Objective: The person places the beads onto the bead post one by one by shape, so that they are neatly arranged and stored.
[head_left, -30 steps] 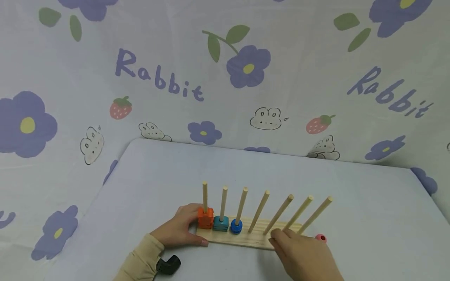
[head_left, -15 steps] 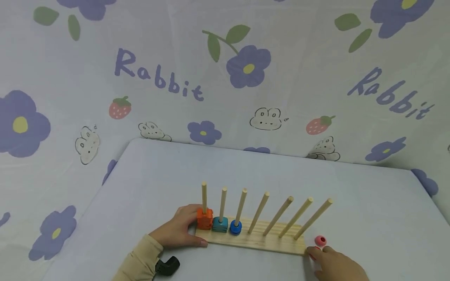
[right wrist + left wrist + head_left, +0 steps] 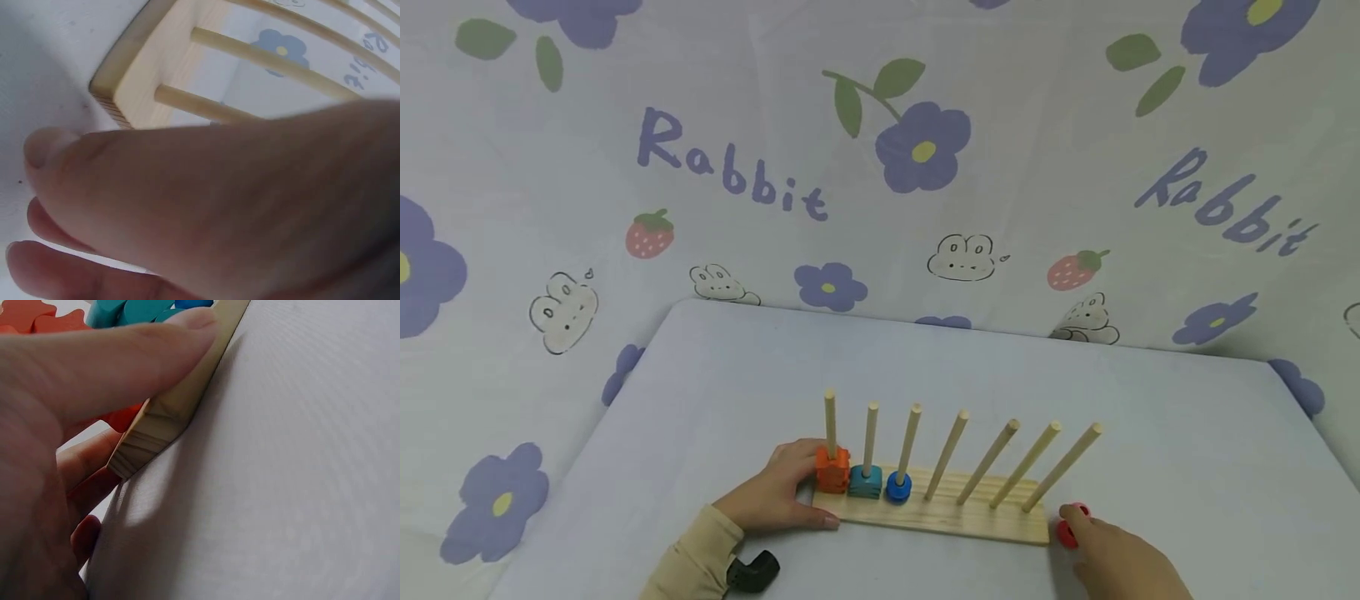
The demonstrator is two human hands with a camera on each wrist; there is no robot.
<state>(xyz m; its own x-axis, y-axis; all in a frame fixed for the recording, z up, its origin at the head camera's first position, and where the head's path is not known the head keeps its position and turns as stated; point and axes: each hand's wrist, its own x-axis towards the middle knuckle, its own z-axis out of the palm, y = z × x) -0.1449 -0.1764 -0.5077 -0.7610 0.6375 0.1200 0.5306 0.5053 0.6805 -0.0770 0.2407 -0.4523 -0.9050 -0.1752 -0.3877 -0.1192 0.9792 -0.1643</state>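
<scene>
In the head view, a wooden peg board (image 3: 955,521) with several upright pegs lies on the white table. An orange block (image 3: 832,471), a teal block (image 3: 866,482) and a blue bead (image 3: 898,487) sit on its left pegs. My left hand (image 3: 778,496) grips the board's left end, thumb along the front edge, fingers behind; the left wrist view shows this hold closely. Past the right end, my right hand (image 3: 1123,554) reaches over a red bead (image 3: 1065,534), and its fingers partly cover another red ring-like bead. In the right wrist view, its thumb and fingers look extended, with no bead visible between them.
Several bare pegs (image 3: 992,462) rise from the middle and right of the board. A black curved object (image 3: 754,572) is beside the left sleeve (image 3: 692,554). Behind the white table (image 3: 970,375) hangs a cloth (image 3: 1037,183) with flowers and rabbits.
My right hand has moved from in front of the board's right part to the beads beyond its end. My left hand keeps its hold, and the board stays in place.
</scene>
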